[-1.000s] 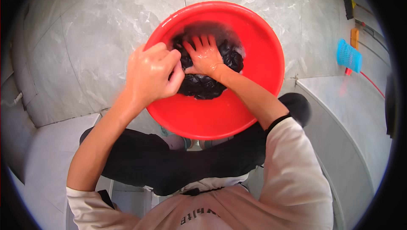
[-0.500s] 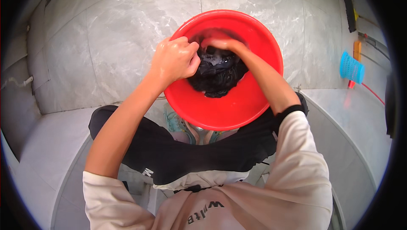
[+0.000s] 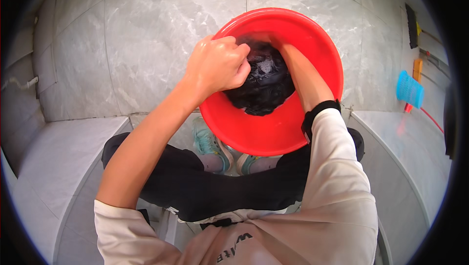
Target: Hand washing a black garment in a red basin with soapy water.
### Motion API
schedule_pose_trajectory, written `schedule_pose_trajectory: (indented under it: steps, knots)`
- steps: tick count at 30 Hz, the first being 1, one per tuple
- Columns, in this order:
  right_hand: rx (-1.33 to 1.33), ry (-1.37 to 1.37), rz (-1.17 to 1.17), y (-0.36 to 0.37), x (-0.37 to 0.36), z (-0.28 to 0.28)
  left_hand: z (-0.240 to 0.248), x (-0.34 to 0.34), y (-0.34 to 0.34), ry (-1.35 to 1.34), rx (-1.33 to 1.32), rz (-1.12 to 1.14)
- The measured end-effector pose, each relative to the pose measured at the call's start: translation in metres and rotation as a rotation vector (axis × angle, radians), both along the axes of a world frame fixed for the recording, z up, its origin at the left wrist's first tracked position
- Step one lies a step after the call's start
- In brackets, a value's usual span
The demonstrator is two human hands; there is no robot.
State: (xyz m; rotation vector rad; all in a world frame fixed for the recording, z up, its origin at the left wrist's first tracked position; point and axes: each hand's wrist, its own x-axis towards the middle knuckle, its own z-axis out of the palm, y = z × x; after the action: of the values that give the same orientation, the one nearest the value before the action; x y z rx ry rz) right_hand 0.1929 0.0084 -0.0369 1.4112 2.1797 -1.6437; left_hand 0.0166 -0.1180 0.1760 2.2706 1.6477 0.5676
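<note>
A large red plastic basin (image 3: 312, 128) stands between my knees, tilted a little. Inside it lies a heap of wet black cloth (image 3: 264, 91) with a small patch of greyish foam on top. Closed in a fist, my left hand (image 3: 219, 65) grips the basin's left rim. My right hand (image 3: 259, 38) reaches into the far side of the basin, at the edge of the cloth. It is blurred and its fingers are hidden, so I cannot make out whether they hold the cloth.
My shoes (image 3: 210, 144) are just below the basin's near rim. Raised pale ledges flank me, left (image 3: 73, 143) and right (image 3: 391, 128). A blue perforated plastic basket (image 3: 409, 89) and a black-bristled brush head (image 3: 412, 26) are at the right. Glossy grey tiles (image 3: 151, 60) lie beyond the basin.
The whole view has shifted, putting the basin farther right in the picture. My right hand has moved toward the basin's far wall, and the cloth with its foam has changed shape.
</note>
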Motion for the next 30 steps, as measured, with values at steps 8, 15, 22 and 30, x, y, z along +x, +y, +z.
schedule_pose_trajectory:
  steps: [8,15,22,30]
  knots:
    - [-0.212,-0.074,0.135,0.003,-0.007,0.046,-0.004,0.002,0.000,-0.001,0.008,0.003]
    - [-0.602,-0.249,0.049,-0.017,0.022,0.119,-0.002,0.004,0.003,0.009,-0.015,-0.004]
    - [-0.033,-0.473,0.717,-0.101,0.027,0.195,0.001,-0.002,-0.002,0.089,-0.106,-0.006]
    - [0.074,-0.529,0.658,-0.132,0.012,0.154,-0.005,0.004,-0.002,-0.031,-0.046,-0.050]
